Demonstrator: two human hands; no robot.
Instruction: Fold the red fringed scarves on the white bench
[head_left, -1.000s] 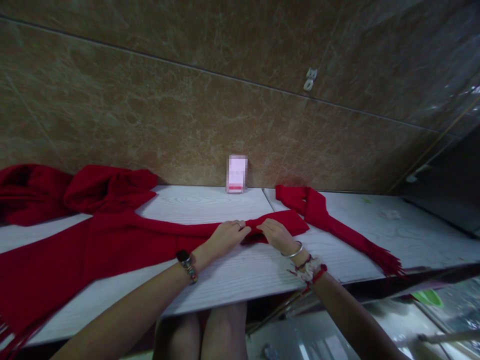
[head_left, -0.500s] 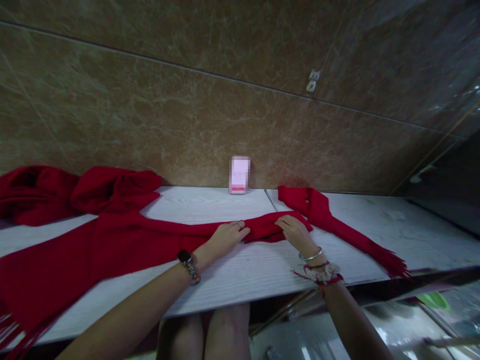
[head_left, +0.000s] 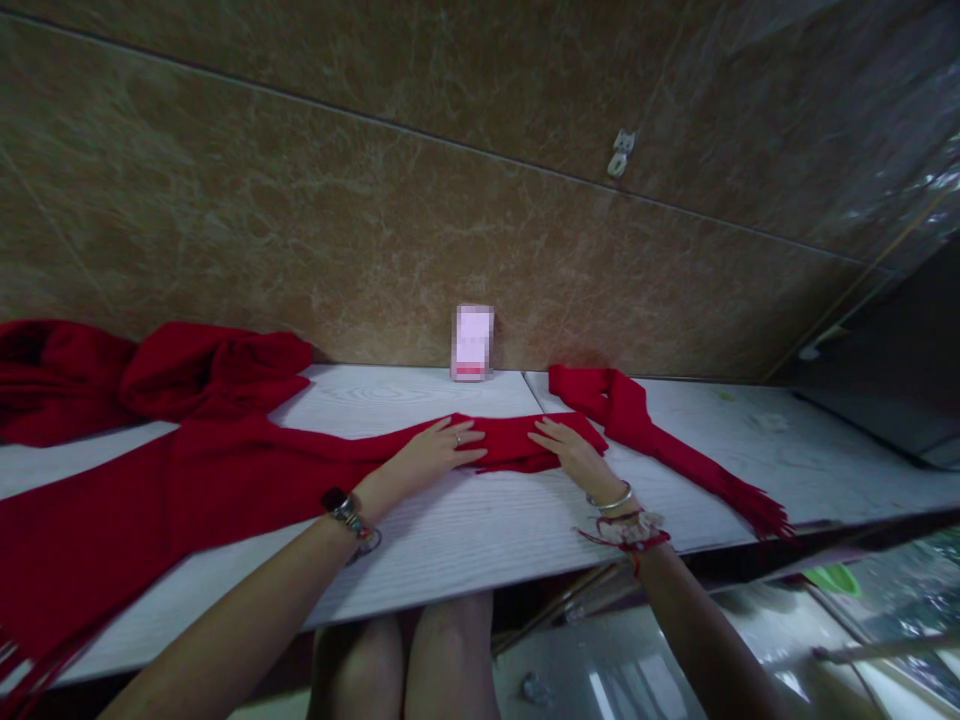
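Observation:
A long red scarf (head_left: 225, 470) lies across the white wood-grain table (head_left: 465, 550), its fringed right end (head_left: 757, 515) trailing near the front edge. My left hand (head_left: 431, 450) lies flat on a folded part of the scarf at the table's middle, fingers stretched out. My right hand (head_left: 566, 450) rests flat on the same fold just to the right, fingers apart. I wear a watch on my left wrist, with bracelets on my right.
More red cloth (head_left: 150, 375) is bunched at the back left against the brown marble wall. A small pink-and-white box (head_left: 474, 342) stands at the wall behind my hands. A green object (head_left: 829, 578) lies on the floor at right. My knees show under the table.
Both hands have gone from pinching the scarf's fold to lying flat on it. The right hand has come back toward the left hand.

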